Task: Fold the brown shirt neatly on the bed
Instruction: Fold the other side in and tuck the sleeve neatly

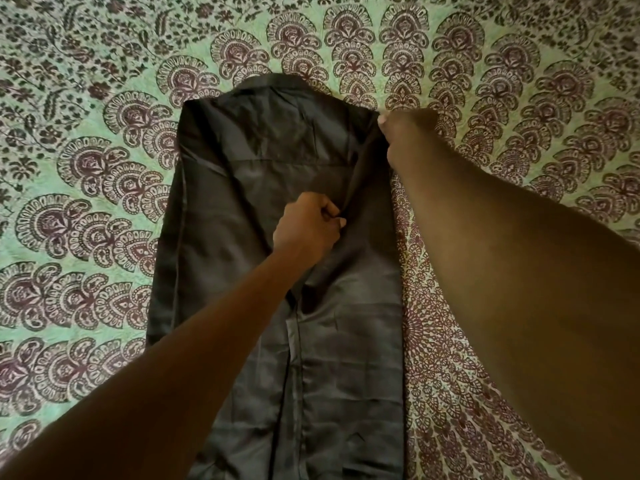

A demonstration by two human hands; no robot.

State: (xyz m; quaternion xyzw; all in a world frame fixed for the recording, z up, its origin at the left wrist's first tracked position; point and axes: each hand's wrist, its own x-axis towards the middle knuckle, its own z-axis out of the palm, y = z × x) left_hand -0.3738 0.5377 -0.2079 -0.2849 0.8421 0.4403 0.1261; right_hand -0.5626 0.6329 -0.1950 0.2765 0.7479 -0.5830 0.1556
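Head view: I see the bed (79,188) filling the whole picture, covered in a green sheet printed with dark maroon fan-shaped motifs. On it lies the brown shirt (242,209), the next largest thing — stretched lengthwise away from me down the middle, collar end at the far side, with its left and right sides already turned in so it forms one long narrow panel. A seam or placket line runs down the near half.

Both my bare forearms reach in from the bottom corners. My right hand (405,129) sits at the shirt's far right shoulder corner, fingers curled and closed on the fabric edge there; the fingertips themselves are mostly hidden under the hand. My left hand (306,223) is over the middle of the shirt, fingers bunched together with the thumb, pinching a raised ridge of cloth — that ridge runs as a taut crease up toward the right hand's corner.
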